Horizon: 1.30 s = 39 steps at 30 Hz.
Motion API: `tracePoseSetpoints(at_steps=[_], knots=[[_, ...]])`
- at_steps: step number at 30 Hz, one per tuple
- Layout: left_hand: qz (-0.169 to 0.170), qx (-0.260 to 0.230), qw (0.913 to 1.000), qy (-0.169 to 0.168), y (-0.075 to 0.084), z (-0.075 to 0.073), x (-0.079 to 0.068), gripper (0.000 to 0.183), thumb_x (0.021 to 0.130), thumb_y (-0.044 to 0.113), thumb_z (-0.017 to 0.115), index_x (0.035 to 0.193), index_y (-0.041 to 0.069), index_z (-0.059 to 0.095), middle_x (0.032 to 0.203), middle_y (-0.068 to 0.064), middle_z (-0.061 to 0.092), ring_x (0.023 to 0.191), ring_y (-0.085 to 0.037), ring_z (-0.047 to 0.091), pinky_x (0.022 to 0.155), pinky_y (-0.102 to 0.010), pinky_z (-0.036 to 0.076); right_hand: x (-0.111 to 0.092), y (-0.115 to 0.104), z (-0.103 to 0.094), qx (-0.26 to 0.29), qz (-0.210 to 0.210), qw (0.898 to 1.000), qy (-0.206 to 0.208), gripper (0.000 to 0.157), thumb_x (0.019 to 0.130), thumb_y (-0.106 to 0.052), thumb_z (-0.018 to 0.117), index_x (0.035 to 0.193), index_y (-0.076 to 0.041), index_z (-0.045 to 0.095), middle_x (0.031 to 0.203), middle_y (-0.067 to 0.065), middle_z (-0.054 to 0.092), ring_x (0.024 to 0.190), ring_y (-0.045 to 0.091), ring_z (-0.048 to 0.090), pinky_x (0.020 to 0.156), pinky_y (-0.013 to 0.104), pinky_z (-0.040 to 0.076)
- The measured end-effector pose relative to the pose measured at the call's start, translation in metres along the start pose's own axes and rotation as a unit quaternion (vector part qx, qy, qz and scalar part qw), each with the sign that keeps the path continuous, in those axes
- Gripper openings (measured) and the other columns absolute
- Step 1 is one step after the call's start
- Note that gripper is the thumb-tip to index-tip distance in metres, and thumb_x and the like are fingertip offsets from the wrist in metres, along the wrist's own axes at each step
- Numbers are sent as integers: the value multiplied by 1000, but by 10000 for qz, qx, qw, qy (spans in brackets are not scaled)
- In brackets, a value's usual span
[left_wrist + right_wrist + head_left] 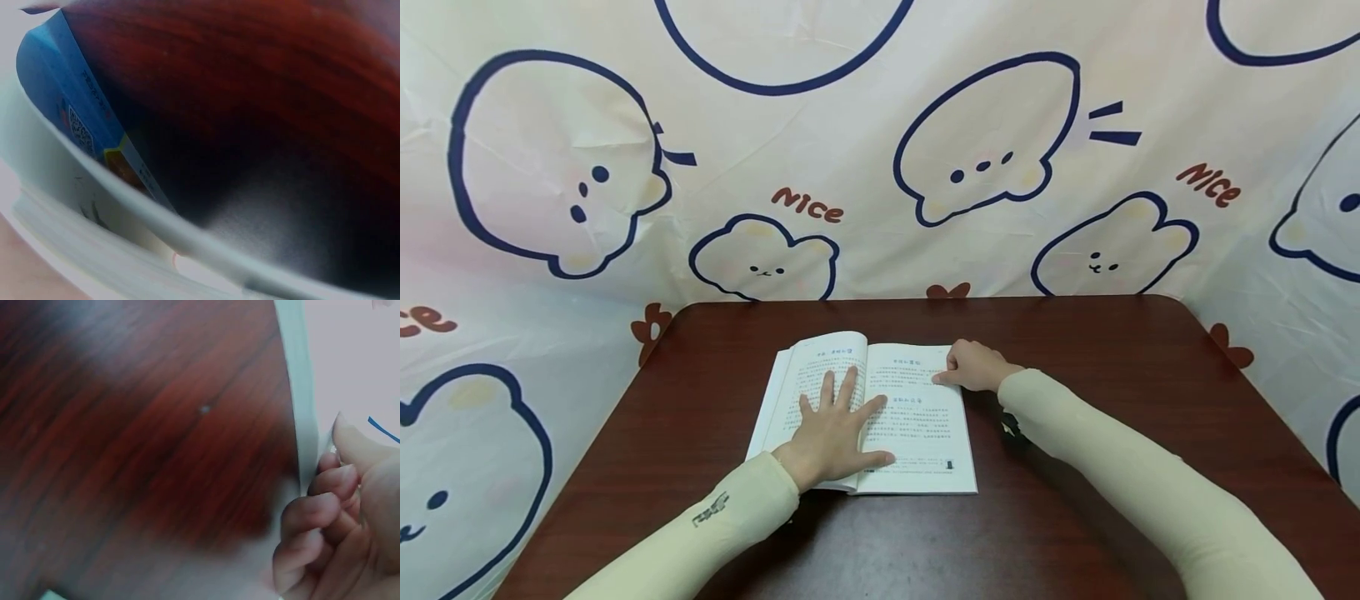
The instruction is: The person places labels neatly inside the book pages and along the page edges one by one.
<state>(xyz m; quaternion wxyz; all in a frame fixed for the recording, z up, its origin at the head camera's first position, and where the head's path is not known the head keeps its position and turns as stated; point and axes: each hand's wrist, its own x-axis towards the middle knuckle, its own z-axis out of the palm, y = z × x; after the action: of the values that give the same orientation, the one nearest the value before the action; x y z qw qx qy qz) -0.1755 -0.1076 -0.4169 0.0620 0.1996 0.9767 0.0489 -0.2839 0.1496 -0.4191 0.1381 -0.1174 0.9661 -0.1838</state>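
An open book (917, 425) with printed text and blue headings lies on the brown table. My left hand (831, 429) rests with spread fingers across the left page and the middle fold, its thumb and forefinger reaching onto the right page. At the upper right edge of the book, my right hand (976, 365) has its fingers curled and its thumb on the page. In the right wrist view the thumb and forefinger pinch the page edge (326, 440). The left wrist view shows the book's blue cover (78, 94) with a QR code, standing off the table.
The dark wooden table (910, 550) extends around the book on all sides. Behind it hangs a pale cloth (865, 167) with cartoon animal outlines and the word "Nice". Both forearms in cream sleeves (1105, 442) cross the table from the front.
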Motion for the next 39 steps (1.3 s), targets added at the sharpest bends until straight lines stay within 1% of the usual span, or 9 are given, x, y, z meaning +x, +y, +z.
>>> tracePoseSetpoints(at_steps=[4, 9, 12, 16, 20, 25, 28, 32, 39], knots=[[-16, -1, 10000, -37, -1, 1, -1, 87, 83, 76, 61, 154, 30, 43, 169, -22, 13, 151, -57, 14, 103, -83, 27, 1, -2, -1, -63, 323, 9994, -68, 38, 90, -41, 76, 73, -10, 63, 68, 3, 63, 63, 17, 54, 54, 28, 37], [-19, -12, 10000, -28, -1, 2, -1, 86, 83, 75, 62, 154, 30, 43, 169, -22, 13, 151, -57, 14, 103, -83, 27, 2, -2, -1, -74, 566, 9982, -157, 38, 88, -46, 76, 81, -9, 67, 70, 5, 64, 63, 18, 54, 54, 29, 37], [-24, 9, 10000, -7, -1, 3, -2, 86, 83, 75, 62, 154, 29, 44, 169, -22, 13, 151, -57, 14, 103, -83, 27, 3, -1, -1, 86, 630, 9978, -208, 37, 88, -46, 76, 83, -10, 68, 70, 5, 64, 61, 18, 53, 53, 28, 40], [-21, 22, 10000, -12, -1, 3, -2, 87, 83, 75, 61, 154, 30, 43, 169, -22, 13, 151, -57, 14, 103, -83, 27, 2, 1, 0, 318, 599, 9973, -293, 38, 90, -44, 75, 76, -10, 65, 66, 3, 61, 55, 16, 50, 50, 26, 44], [-10, 34, 10000, -23, -3, 3, -1, 86, 83, 76, 61, 154, 30, 43, 169, -22, 12, 151, -57, 14, 103, -83, 28, 3, 1, -2, 254, 463, 9978, -402, 40, 91, -44, 73, 72, -11, 62, 63, 2, 56, 54, 15, 50, 50, 24, 46], [14, 52, 10000, -21, -4, 2, 0, 87, 83, 76, 61, 154, 30, 43, 169, -22, 12, 151, -57, 14, 103, -84, 28, 4, -1, -3, 146, 486, 9979, -399, 42, 90, -50, 71, 82, -9, 66, 72, 6, 60, 61, 17, 55, 52, 25, 48], [20, 60, 10000, -46, -4, 1, 0, 87, 83, 76, 60, 154, 30, 42, 169, -22, 12, 151, -57, 14, 103, -84, 27, 6, -1, -1, 106, 564, 9978, -327, 45, 88, -53, 73, 86, -8, 68, 71, 7, 60, 58, 17, 54, 49, 25, 46], [-10, 66, 10000, -61, -4, 0, 0, 87, 83, 76, 61, 154, 30, 42, 169, -22, 11, 152, -57, 13, 103, -84, 27, 9, -2, 2, 187, 677, 9972, -266, 47, 85, -53, 76, 92, -7, 69, 70, 7, 61, 54, 17, 50, 47, 26, 42], [2, 112, 9999, -64, -3, -1, 1, 87, 83, 76, 61, 155, 29, 42, 169, -22, 11, 152, -57, 13, 103, -84, 27, 10, -4, 1, 158, 905, 9952, -330, 52, 83, -56, 77, 100, -7, 69, 78, 8, 65, 59, 18, 55, 48, 27, 44]])
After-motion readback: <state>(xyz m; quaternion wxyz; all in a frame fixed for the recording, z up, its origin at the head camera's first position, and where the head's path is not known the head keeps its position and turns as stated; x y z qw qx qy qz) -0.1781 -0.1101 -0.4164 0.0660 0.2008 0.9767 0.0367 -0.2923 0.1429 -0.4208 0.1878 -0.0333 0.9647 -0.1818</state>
